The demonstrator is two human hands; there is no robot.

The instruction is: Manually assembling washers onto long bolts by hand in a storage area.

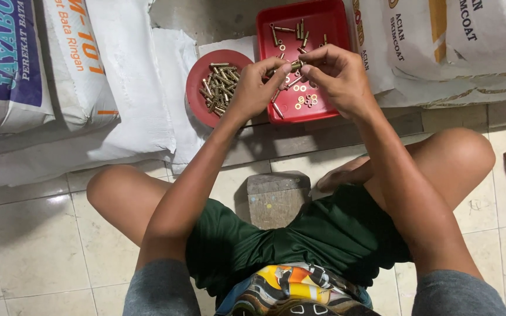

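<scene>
Over the red tray (pixel 339 23), both hands meet at the fingertips, pinched together on one small brass bolt (pixel 288 68) held just above the tray's bare middle. Left hand (pixel 257 88) grips the bolt's near end, right hand (pixel 334 73) closes on the other end, fingers curled. Loose bolts (pixel 291 30) lie along the tray's far edge and small washers (pixel 304 99) are scattered near its front. Just left of the tray, touching it, sits a round red bowl (pixel 195 88) heaped with more bolts. White sacks (pixel 118 70) lie on either side, and a grey block (pixel 277 198) stands on the tiled floor between the person's knees
</scene>
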